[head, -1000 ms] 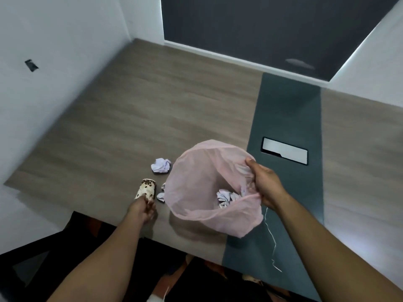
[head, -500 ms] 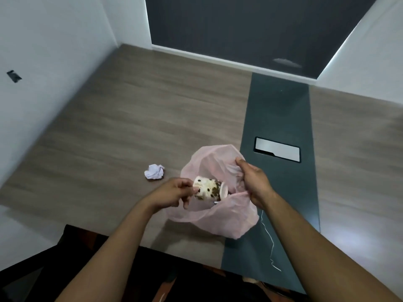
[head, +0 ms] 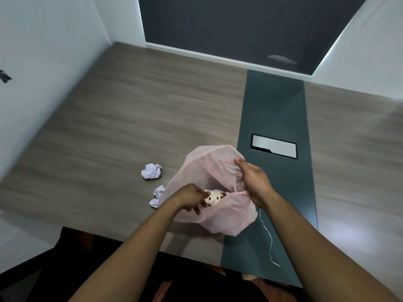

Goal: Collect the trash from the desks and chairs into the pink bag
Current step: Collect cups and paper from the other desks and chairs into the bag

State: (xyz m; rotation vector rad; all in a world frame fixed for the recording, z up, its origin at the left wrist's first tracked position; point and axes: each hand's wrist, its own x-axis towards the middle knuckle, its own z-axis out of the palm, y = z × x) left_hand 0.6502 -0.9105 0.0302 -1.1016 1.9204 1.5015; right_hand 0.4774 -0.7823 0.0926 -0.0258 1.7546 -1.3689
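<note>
Pink bag [head: 220, 216] sits low in the middle of the frame, on the wooden desk [head: 130, 118], with its mouth held open. Right hand [head: 254, 184] pinches the bag's rim on the right side, fingers pressed together on the thin plastic. Left hand [head: 192, 198] is at the bag's mouth, and its fingers pinch a spotted cup [head: 214, 197] that is partly inside the bag, just right of the fingers. One crumpled paper ball [head: 151, 171] lies on the desk, left of the bag and apart from it. More crumpled paper [head: 157, 196] lies touching the bag's left side. A thin white string [head: 269, 240] hangs below the right hand
</note>
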